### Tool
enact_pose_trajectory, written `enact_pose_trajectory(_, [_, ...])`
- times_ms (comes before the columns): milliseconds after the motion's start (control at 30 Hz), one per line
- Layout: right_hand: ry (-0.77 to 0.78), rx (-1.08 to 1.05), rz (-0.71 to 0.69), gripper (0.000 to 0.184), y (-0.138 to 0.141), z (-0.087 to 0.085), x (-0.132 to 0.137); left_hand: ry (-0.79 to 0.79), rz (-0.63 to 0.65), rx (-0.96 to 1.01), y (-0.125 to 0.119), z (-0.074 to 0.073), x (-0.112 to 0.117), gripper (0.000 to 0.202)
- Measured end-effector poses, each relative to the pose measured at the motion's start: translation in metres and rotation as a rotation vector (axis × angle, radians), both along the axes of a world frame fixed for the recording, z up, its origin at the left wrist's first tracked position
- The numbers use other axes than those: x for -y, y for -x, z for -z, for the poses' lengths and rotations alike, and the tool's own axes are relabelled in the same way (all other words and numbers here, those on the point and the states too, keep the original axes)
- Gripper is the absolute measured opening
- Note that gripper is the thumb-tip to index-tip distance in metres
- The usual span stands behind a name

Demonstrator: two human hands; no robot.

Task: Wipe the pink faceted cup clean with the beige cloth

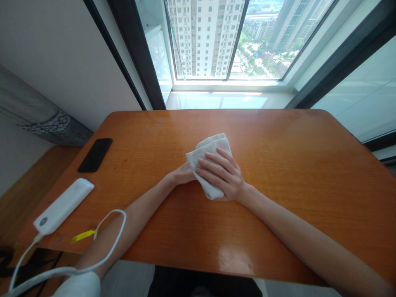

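A folded white cloth (211,145) lies near the middle of the orange wooden table (293,165). My right hand (223,173) rests flat on top of the cloth with its fingers stretched out and pointing left. My left hand (183,174) is tucked under the cloth's left edge, and its fingers are hidden by the cloth and by my right hand.
A black phone (95,154) lies at the table's left side. Nearer me on the left sits a white power bank (63,205) with a white cable (111,231) and yellow tag looping over my left forearm. A large window stands beyond the far edge.
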State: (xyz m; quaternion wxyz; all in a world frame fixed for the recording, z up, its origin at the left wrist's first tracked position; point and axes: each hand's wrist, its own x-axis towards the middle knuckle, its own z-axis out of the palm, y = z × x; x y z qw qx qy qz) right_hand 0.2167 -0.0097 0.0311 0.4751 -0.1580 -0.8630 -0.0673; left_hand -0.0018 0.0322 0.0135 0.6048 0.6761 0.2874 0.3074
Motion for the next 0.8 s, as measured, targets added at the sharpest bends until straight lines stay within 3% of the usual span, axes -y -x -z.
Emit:
enact_pose_trajectory(67, [0.129, -0.103, 0.027, 0.057, -0.001, 0.001, -0.002, 0.004, -0.003, 0.023, 0.001, 0.0, 0.0, 0.077])
enact_pose_trajectory(200, [0.438, -0.342, 0.141, 0.048, -0.001, 0.001, -0.004, 0.059, -0.01, 0.082, 0.004, -0.005, 0.003, 0.102])
enact_pose_trajectory(400, [0.39, -0.233, 0.097, 0.057, -0.001, 0.001, -0.004, 0.136, -0.004, 0.188, 0.005, -0.006, 0.004, 0.093])
enact_pose_trajectory(567, [0.385, -0.288, 0.172, 0.055, 0.001, 0.007, -0.007, 0.095, 0.09, 0.178, 0.006, -0.007, 0.002, 0.098])
enact_pose_trajectory(800, [0.138, -0.277, 0.247, 0.056, -0.002, 0.007, -0.003, 0.018, 0.14, 0.156, 0.003, -0.016, 0.006, 0.101])
